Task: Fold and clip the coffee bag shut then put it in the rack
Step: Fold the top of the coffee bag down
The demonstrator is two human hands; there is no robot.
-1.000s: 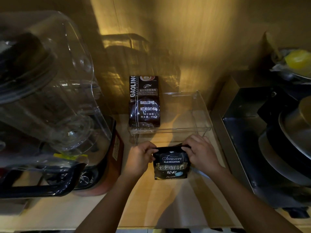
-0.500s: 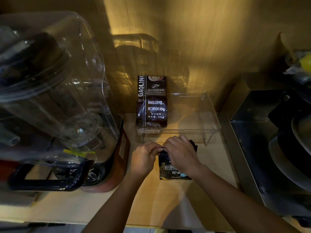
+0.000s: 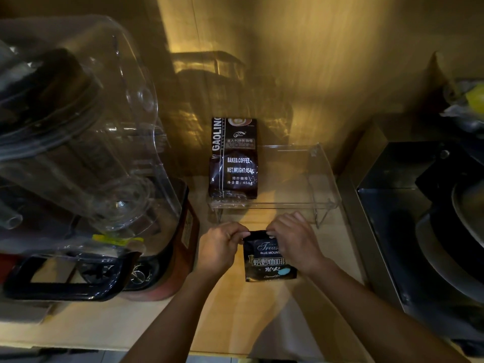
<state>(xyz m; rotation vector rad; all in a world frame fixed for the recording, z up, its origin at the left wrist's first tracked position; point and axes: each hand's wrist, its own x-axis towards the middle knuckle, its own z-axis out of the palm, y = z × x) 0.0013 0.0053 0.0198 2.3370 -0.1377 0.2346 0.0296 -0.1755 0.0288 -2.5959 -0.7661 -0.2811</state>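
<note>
the coffee bag point(image 3: 267, 260) is a small black pouch with pale script lettering, a line of white chinese characters and a light blue oval near its lower right corner. it stands on the wooden counter point(image 3: 235, 323), directly under the fingers of both hands, with its top edge bent over.

left hand point(image 3: 222, 244): palm down, forearm entering from the lower edge of the view. the fingers are curled and pressed together, pinching the upper left corner of the bag's top edge. right hand point(image 3: 293, 239): palm down, forearm entering from the lower right. its fingers are curled over the upper right part of the top edge and cover part of the print; thumb and fingertips close on the fold. the fingertips of the two hands nearly meet above the bag. whether a clip sits under the fingers cannot be told.

to the left of the left fingers stands a blender point(image 3: 86, 179) with a clear jar, a black handle and a reddish base. just beyond the fingers of both hands stands a clear acrylic rack point(image 3: 322, 184). its left end holds one tall dark coffee bag point(image 3: 234, 158), upright, printed "baked.coffee"; the part beyond the right fingers holds nothing. to the right of the right fingers lies a dark metal appliance point(image 3: 406, 218).
</note>
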